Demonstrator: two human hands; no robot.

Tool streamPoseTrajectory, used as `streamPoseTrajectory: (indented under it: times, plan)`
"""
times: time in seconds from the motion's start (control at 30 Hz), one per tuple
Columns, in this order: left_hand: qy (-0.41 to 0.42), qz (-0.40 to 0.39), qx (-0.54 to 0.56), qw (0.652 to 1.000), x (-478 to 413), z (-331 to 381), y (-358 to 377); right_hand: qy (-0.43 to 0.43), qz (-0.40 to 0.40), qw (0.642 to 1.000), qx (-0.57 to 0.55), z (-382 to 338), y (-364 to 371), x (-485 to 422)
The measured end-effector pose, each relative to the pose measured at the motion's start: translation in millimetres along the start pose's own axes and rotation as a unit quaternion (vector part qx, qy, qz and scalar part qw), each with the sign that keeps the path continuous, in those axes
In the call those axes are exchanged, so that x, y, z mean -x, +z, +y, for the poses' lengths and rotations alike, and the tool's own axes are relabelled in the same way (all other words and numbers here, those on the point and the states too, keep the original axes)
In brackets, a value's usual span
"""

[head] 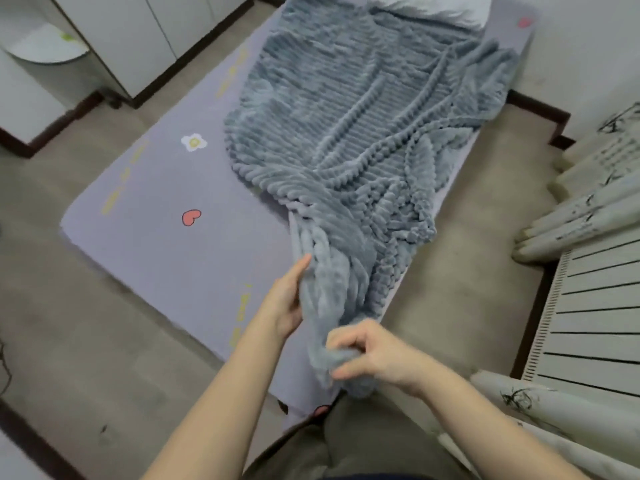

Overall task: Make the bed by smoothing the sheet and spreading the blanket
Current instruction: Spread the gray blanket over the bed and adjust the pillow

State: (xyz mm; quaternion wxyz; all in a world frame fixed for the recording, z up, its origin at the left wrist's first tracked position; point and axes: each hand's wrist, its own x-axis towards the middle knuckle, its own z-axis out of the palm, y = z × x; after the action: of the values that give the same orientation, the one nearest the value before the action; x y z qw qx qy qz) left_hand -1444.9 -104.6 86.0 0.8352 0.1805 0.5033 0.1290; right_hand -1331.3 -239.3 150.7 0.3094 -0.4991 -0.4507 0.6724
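Observation:
A ribbed grey-blue blanket [363,126] lies bunched over the right half of a bed with a lilac sheet [156,244] printed with hearts and a flower. The blanket's near end is gathered into a thick rope that runs down to the foot of the bed. My left hand [285,299] grips this gathered part from the left, thumb pointing up along it. My right hand [370,351] holds the very end of the blanket, fingers curled round the bunched fabric. A white pillow [433,8] peeks out at the head of the bed.
White cabinets [131,39] stand left of the bed across a strip of beige floor. On the right are a radiator [595,313] and several rolled papers [581,209]. My legs in olive trousers [363,441] are at the foot of the bed.

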Motion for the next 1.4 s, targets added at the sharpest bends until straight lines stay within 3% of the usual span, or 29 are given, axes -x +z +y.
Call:
streamPoseTrajectory:
  times: [0.1,0.17,0.23,0.33,0.43,0.5,0.57,0.63,0.7,0.77,0.8,0.83,0.9,0.97,1.03,1.07,1.13,1.2,1.27,1.33,1.4]
  plan:
    - [-0.042,0.066,-0.03,0.996,-7.8,23.4,-6.6,0.003,-0.037,0.999,-0.031,15.1,8.6,0.7]
    - [-0.022,0.085,0.046,0.995,-12.2,41.4,-21.8,0.017,0.027,0.998,-0.046,22.1,11.2,-0.1]
    - [0.027,0.082,0.163,0.983,-0.2,68.7,-43.0,0.038,0.15,0.987,-0.05,27.6,14.4,-5.0]
    - [0.157,-0.006,0.206,0.966,34.8,101.9,-85.7,0.059,0.263,0.962,0.032,26.0,20.5,-19.8]
    - [0.21,-0.099,0.213,0.949,64.7,117.3,-156.6,0.018,0.262,0.963,0.064,17.2,43.3,-46.3]
    - [0.185,-0.086,0.185,0.961,76.5,111.8,-190.6,0.033,0.239,0.968,0.07,21.2,62.2,-64.9]
    - [0.1,0.023,0.131,0.986,73.9,97.4,-224.9,0.09,0.192,0.97,0.118,32.6,84.9,-82.2]
    - [0.005,0.109,0.121,0.987,68.1,84.7,-262.0,0.156,0.141,0.965,0.157,47.7,113.8,-95.3]
    - [-0.042,0.126,0.124,0.983,72.6,92.0,-290.9,0.203,0.08,0.965,0.147,55.4,147.8,-105.3]
    - [-0.037,0.136,0.147,0.979,78.1,114.4,-309.2,0.215,0.086,0.959,0.165,53.2,175.5,-112.4]
    - [-0.021,0.128,0.158,0.979,80.7,129.5,-311.4,0.216,0.134,0.949,0.187,49.1,184.0,-112.7]
    - [-0.005,0.103,0.159,0.982,81.1,147.1,-310.1,0.217,0.215,0.929,0.21,43.2,189.0,-110.8]
    - [0.041,0.033,0.145,0.988,85.9,180.3,-292.5,0.2,0.431,0.844,0.25,24.6,192.1,-101.8]
    - [0.073,-0.07,0.126,0.987,96.5,201.1,-269.7,0.082,0.615,0.754,0.217,2.5,192.8,-86.3]
    - [0.091,-0.174,0.119,0.973,112.5,209.6,-249.3,-0.04,0.705,0.684,0.183,-9.1,197.8,-71.9]
    - [0.087,-0.207,0.107,0.969,121.0,208.3,-241.3,-0.05,0.727,0.656,0.195,-9.5,201.8,-67.1]
    - [0.088,-0.214,0.047,0.972,130.9,190.8,-233.4,0.032,0.736,0.629,0.25,3.6,207.2,-60.9]
    - [0.156,-0.134,-0.108,0.973,134.9,156.3,-237.1,0.248,0.627,0.669,0.313,34.0,205.1,-56.2]
    - [0.191,-0.063,-0.243,0.949,140.7,116.6,-245.6,0.412,0.425,0.755,0.282,60.7,207.1,-57.5]
    - [0.134,-0.084,-0.316,0.935,148.4,79.9,-251.1,0.395,0.303,0.823,0.272,79.1,215.7,-66.0]
    - [0.084,-0.103,-0.361,0.923,155.1,51.6,-246.7,0.263,0.301,0.879,0.259,80.2,231.2,-88.5]
